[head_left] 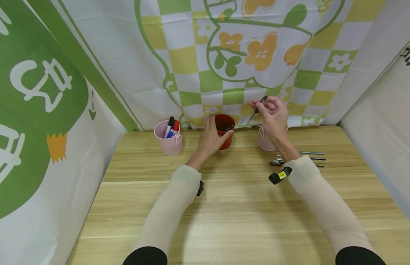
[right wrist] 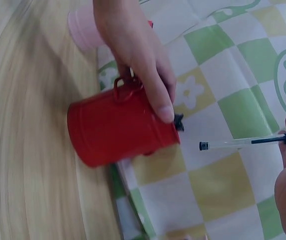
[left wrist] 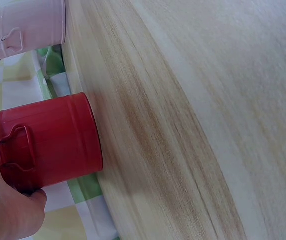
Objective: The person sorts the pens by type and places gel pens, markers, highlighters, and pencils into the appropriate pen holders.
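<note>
My left hand (head_left: 208,140) grips the red metal bucket (left wrist: 58,135) near its rim, with the thumb over the near side. The bucket stands upright at the back of the table, and a black tip (right wrist: 178,122) pokes out of its mouth. My right hand (head_left: 275,117) pinches a gel pen (right wrist: 237,143) with a clear barrel and dark grip. This pen is held in the air, slanting down toward the left, to the right of the red bucket. Behind the right wrist a pink bucket (head_left: 265,142) is partly hidden.
Another pink bucket (head_left: 172,148) with several markers (head_left: 174,127) stands at the back left. Several pens and thin sticks (head_left: 315,159) lie on the wooden table (head_left: 231,221) by the right forearm. A patterned cloth (head_left: 221,84) hangs right behind the buckets.
</note>
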`<state>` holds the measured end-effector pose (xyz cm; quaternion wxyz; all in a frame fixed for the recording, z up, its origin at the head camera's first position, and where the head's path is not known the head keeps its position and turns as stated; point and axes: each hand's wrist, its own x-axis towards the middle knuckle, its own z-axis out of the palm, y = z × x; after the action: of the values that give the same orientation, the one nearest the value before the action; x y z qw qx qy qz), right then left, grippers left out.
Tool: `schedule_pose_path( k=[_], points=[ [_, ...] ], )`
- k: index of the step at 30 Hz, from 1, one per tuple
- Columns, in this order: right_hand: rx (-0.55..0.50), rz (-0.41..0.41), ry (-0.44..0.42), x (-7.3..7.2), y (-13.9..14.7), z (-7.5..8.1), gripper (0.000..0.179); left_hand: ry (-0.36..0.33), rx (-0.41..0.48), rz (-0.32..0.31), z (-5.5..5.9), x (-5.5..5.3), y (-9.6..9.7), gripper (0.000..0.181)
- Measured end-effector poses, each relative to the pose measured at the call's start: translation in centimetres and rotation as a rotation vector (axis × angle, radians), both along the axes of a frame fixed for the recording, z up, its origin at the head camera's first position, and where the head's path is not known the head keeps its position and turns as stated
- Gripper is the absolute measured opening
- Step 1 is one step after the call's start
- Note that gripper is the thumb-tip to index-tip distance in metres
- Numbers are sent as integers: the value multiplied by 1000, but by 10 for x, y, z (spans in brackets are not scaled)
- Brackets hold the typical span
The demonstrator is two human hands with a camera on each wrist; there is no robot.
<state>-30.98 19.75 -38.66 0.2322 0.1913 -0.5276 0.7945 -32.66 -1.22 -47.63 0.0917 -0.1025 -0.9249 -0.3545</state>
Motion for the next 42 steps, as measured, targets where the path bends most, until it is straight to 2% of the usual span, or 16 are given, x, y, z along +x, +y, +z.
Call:
schedule_pose_path(
  k=[4,15,22,29,36,42],
  points=[
    [-52,-2,-1,-4,-10,-1,16,8,-5,4,-1,-1,0,99],
    [-68,-67,5,-12,-24,-7,14,-12,0,-10,1,1,-2,99],
    [-144,-64,-48,-16,-31,-16,15,-27,-9,-9,3,3,-2,100],
    [-86,-107,-54,-21,-33,-27,14,-14,-28,-11,4,3,-2,100],
    [-41,-131,-73,-22,-32,-30,16,-26,-52,-6,3,2,-1,102],
    [-38,-117,-103,-23,-30,-35,17,-1,-68,0,3,2,-1,103]
  ],
)
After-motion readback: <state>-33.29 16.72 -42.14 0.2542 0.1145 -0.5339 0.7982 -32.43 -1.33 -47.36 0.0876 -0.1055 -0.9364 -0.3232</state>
